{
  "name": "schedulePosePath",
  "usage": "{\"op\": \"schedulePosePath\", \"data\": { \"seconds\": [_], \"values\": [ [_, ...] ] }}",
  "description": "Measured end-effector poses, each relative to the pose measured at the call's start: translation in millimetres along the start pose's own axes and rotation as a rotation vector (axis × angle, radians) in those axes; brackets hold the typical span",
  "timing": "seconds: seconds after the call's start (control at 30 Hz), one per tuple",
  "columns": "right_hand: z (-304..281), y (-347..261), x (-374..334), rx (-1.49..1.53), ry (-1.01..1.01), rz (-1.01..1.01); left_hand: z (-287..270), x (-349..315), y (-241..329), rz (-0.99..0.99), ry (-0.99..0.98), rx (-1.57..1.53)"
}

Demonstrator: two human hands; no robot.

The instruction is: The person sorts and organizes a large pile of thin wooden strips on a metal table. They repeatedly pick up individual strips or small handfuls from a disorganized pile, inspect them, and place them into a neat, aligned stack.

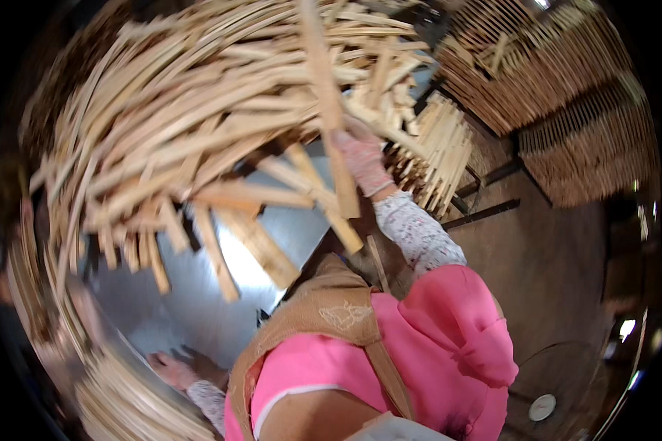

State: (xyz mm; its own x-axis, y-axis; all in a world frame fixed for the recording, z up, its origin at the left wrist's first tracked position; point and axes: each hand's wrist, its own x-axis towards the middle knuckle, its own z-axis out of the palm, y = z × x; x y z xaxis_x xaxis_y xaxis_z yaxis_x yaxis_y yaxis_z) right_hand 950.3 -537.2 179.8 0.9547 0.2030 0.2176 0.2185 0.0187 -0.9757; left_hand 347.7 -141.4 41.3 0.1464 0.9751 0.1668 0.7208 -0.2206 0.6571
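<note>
My right hand [363, 160], in a pinkish knit glove, is closed around a long, flat wooden strip [322, 81]. The strip points away from me, over a big loose pile of wooden strips [250, 110], and its near end hangs past the hand. At the lower left, my left hand [172, 370] is at the edge of a shiny metal table [176, 309]. Its fingers look loosely apart, with nothing seen in them. Close beside it lies a bundle of long thin strips [132, 397]. Some short pieces stick out of the pile toward me.
Right of the pile stands a neat stack of pale strips [445, 140]. Farther right are tall stacks of brown slats [548, 73] on a dark metal frame [485, 213]. A small round white object [543, 407] is on the brown floor [522, 279].
</note>
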Motion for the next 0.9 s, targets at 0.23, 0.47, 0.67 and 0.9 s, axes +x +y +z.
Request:
{"op": "schedulePosePath", "data": {
  "seconds": [0.23, 0.47, 0.67, 0.9],
  "values": [
    [-390, 104, 71, -0.523, 0.761, 0.309, 201, -109, 304, 0.196, -0.502, -0.37],
    [-440, 264, 136, -0.766, 0.652, 0.649, 250, -139, 440, 0.504, -0.743, -0.042],
    [-409, 348, 194, -0.904, 0.513, 0.46, 296, -152, 501, 0.788, -0.76, 0.209],
    [-356, 202, 169, -0.209, 0.363, 0.318, 299, -118, 502, 0.995, -0.315, 0.286]
  ]
}}
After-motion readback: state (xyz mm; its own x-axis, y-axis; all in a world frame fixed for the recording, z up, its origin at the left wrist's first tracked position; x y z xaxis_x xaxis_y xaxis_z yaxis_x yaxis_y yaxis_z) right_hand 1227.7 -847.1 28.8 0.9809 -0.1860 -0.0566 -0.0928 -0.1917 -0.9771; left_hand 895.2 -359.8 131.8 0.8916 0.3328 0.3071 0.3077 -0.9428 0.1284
